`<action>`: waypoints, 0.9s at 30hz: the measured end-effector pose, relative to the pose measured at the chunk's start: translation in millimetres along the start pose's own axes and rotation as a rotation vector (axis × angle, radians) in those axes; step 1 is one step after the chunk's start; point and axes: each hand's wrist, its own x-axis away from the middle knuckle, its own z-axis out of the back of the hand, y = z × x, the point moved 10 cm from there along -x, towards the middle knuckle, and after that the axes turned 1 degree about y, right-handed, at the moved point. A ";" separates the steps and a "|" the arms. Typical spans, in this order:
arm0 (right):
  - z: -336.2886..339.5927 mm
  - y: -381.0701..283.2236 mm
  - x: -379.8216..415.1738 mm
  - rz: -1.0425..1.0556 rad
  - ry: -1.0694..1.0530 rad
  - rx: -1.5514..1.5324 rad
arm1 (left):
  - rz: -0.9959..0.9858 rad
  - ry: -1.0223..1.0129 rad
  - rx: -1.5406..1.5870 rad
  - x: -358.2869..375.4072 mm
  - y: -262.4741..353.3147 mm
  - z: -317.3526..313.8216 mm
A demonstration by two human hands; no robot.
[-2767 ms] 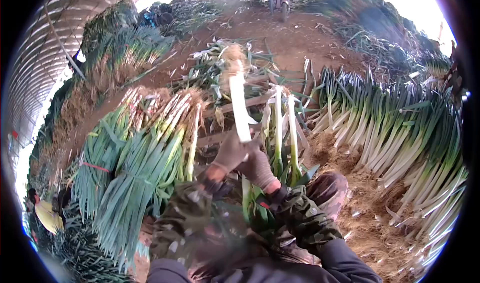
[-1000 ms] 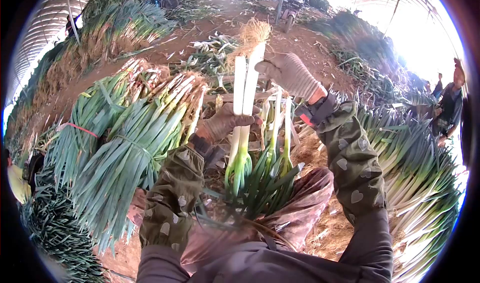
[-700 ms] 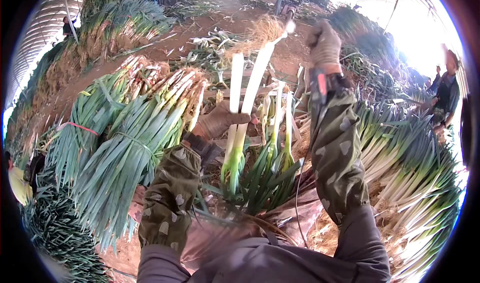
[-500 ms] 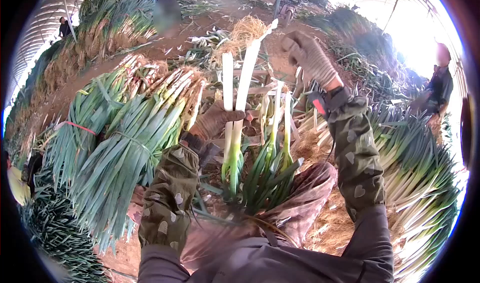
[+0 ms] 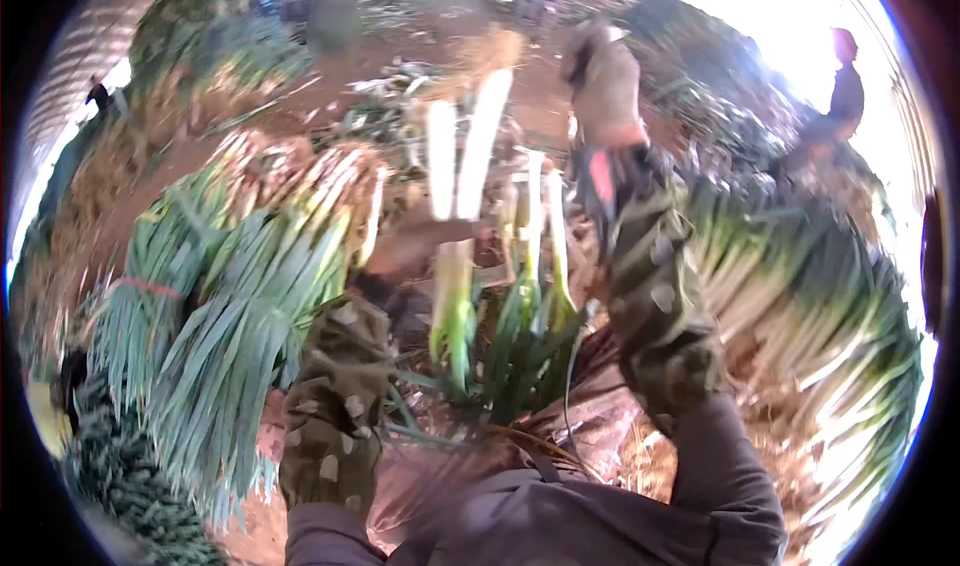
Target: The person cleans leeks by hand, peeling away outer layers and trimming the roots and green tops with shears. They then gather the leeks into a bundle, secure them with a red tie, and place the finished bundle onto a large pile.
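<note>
My left hand, in a brown work glove, is closed around two thick green onions. They stand upright with their white stems up, a tuft of tan roots on top and green leaves below. My right hand, also gloved, is raised to the right of the roots and apart from them. Motion smears its fingers, so their closing cannot be made out. More green onions stand just right of the held pair, in front of my legs.
Tied bundles of green onions lie at my left, roots away from me. A long pile of green onions lines the right side. Heaps of green onions stand farther back. Another person is at the far right.
My right hand has swung slightly left and up, and its fingers are now blurred. The held green onions have shifted a little left in view. My left hand keeps its grip.
</note>
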 end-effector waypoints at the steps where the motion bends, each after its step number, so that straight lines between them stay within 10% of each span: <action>1: 26.6 -8.5 -9.3 0.046 0.053 0.074 | -0.068 -0.031 0.131 4.0 -6.7 -2.8; 7: 1.5 9.8 41.8 -0.105 -0.599 1.801 | -0.304 0.057 0.487 -1.7 -19.8 42.7; 11: -76.3 -51.5 92.1 0.586 -0.584 1.794 | -0.287 0.061 0.372 -1.2 -0.2 31.6; 18: -136.4 -54.7 184.5 1.584 -1.169 1.622 | -0.323 -0.166 0.331 16.1 61.5 -49.3; 22: -119.8 -64.3 125.1 1.481 -1.055 1.624 | -0.376 0.053 0.187 -14.9 44.8 -38.4; 27: 32.5 -188.1 16.9 1.021 -0.551 2.007 | -0.550 0.819 -0.929 -19.3 -4.0 -1.5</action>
